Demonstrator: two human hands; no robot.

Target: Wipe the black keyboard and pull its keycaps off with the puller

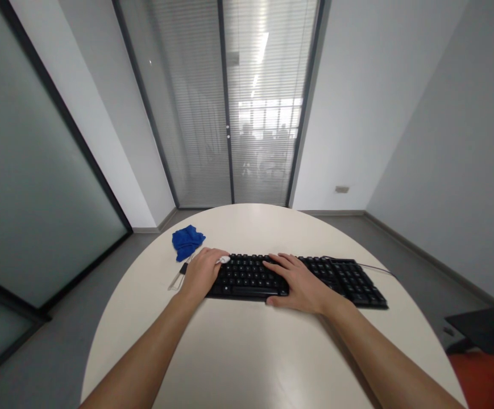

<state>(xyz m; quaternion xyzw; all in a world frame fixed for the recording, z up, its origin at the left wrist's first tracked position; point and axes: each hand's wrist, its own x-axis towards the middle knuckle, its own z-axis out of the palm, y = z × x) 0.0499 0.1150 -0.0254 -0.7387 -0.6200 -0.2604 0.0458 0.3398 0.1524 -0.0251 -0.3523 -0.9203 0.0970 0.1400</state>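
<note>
The left hand point(203, 271) pinches a small white wad point(224, 259). The right hand point(301, 284) — fingers spread — rests on a long black plastic keyboard point(247, 278).

Nothing legible in view as words, numbers or brand. Keyboard point(247, 276): pale legends on the black letter keys point(240, 274) and on the number pad point(355, 278), all too small and soft to make out as single letters or figures. One key point(225, 288) in the bottom row, just left of the space bar point(250, 291), bears a brighter white mark point(225, 288), its shape likewise too small to tell.
</note>
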